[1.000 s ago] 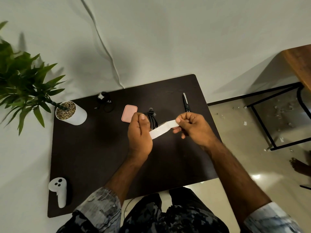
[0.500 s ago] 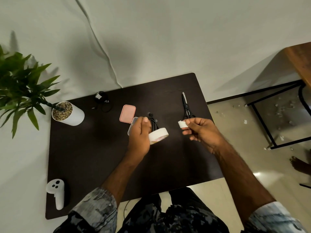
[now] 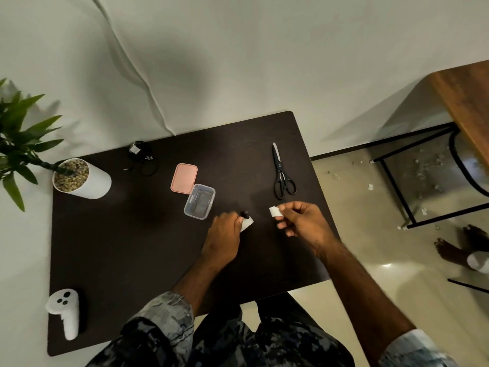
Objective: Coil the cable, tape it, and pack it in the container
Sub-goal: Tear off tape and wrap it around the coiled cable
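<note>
My left hand (image 3: 225, 234) is low over the dark table (image 3: 119, 247), closed around the white tape roll (image 3: 246, 223) and the black coiled cable (image 3: 244, 214); only the cable's tip shows above my fingers. A short torn piece of white tape (image 3: 275, 211) is pinched in the fingertips of my right hand (image 3: 304, 223), a hand's width to the right of the roll. The clear plastic container (image 3: 199, 201) stands open just beyond my left hand, with its pink lid (image 3: 184, 178) lying flat at its far left corner.
Black scissors (image 3: 281, 173) lie beyond my right hand near the table's right edge. A second bundled black cable (image 3: 141, 157) lies at the back. A white potted plant (image 3: 82, 178) stands at the back left, and a white controller (image 3: 66, 311) lies at the front left. Someone's bare feet (image 3: 457, 242) are on the floor at right.
The tape strip stretched between my hands has been torn off. My right hand pulled away with the piece; my left hand dropped toward the table with roll and cable, uncovering the container.
</note>
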`<state>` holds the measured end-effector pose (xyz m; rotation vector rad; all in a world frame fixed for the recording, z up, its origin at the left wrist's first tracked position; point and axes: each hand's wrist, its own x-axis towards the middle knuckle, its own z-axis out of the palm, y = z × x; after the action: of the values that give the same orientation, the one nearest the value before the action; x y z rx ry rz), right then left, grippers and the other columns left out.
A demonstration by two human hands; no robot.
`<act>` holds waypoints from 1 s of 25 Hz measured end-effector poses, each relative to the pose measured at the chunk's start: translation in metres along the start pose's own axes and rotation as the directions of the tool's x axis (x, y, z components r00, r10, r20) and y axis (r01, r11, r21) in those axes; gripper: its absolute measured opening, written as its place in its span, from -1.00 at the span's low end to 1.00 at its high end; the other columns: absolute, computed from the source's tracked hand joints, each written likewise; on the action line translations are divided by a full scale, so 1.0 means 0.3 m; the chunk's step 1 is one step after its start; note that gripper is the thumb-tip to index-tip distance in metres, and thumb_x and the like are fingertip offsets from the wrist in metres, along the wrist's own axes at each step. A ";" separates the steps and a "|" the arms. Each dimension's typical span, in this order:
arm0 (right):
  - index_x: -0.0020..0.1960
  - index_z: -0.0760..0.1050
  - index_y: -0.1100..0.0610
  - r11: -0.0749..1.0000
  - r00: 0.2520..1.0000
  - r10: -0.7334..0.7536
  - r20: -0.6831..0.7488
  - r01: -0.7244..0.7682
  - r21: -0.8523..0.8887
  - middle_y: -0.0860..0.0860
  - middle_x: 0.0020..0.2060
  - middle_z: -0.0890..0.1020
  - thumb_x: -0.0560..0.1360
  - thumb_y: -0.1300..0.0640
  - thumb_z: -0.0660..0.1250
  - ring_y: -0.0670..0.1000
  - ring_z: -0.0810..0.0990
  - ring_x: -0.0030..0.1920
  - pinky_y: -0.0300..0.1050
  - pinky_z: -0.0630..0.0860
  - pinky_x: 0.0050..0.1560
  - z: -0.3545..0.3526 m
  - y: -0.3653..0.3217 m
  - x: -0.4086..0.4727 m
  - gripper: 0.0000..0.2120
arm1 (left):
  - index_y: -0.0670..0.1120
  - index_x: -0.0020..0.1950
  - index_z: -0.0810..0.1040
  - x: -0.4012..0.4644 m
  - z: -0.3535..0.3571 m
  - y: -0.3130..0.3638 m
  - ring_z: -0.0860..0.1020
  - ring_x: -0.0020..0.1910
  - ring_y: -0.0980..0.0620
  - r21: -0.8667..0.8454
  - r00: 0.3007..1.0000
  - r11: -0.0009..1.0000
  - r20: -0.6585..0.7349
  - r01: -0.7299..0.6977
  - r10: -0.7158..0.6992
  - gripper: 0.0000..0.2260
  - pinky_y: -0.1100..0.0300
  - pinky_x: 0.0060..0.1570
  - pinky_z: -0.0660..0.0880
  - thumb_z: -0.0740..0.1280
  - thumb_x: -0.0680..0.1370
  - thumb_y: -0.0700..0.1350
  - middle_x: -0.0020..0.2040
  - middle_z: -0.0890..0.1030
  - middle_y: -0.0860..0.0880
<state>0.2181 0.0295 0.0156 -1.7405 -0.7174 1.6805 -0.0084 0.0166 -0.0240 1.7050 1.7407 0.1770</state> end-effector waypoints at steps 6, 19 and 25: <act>0.13 0.68 0.18 1.000 1.000 -0.001 0.029 0.001 -0.012 0.14 -0.07 0.78 0.66 0.15 0.35 -0.04 0.70 -0.24 -0.23 0.55 -0.36 0.052 -0.015 -0.016 -0.84 | -0.01 -0.07 0.49 0.021 -0.046 0.046 0.50 -0.11 0.12 -0.211 0.995 0.977 -0.094 0.016 -0.037 -0.75 0.20 -0.08 0.42 0.13 0.74 0.00 0.01 0.48 -0.02; 0.01 0.73 0.20 0.967 0.991 -0.042 -0.130 0.073 0.243 0.15 -0.20 0.76 0.66 0.09 0.36 0.02 0.67 -0.26 -0.17 0.57 -0.29 0.290 -0.073 -0.082 -0.78 | -0.05 -0.03 0.51 -0.011 -0.077 0.148 0.53 -0.11 0.13 -0.322 0.936 0.933 -0.351 -0.160 0.039 -0.78 0.25 -0.14 0.50 0.16 0.73 -0.02 0.00 0.49 -0.02; -0.08 0.71 0.17 0.879 0.992 0.098 -0.081 -0.049 0.475 0.08 -0.29 0.67 0.63 0.07 0.40 -0.01 0.58 -0.33 -0.14 0.48 -0.30 0.326 -0.088 -0.104 -0.79 | -0.10 0.05 0.56 -0.029 -0.099 0.168 0.50 0.00 0.18 -0.245 0.896 0.941 -0.430 -0.232 0.108 -0.79 0.43 -0.06 0.46 0.19 0.73 -0.05 0.12 0.44 -0.02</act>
<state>0.1196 0.0294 0.0552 -1.4994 -0.1667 1.6307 0.0163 0.0259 0.0289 1.6788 1.7394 0.8901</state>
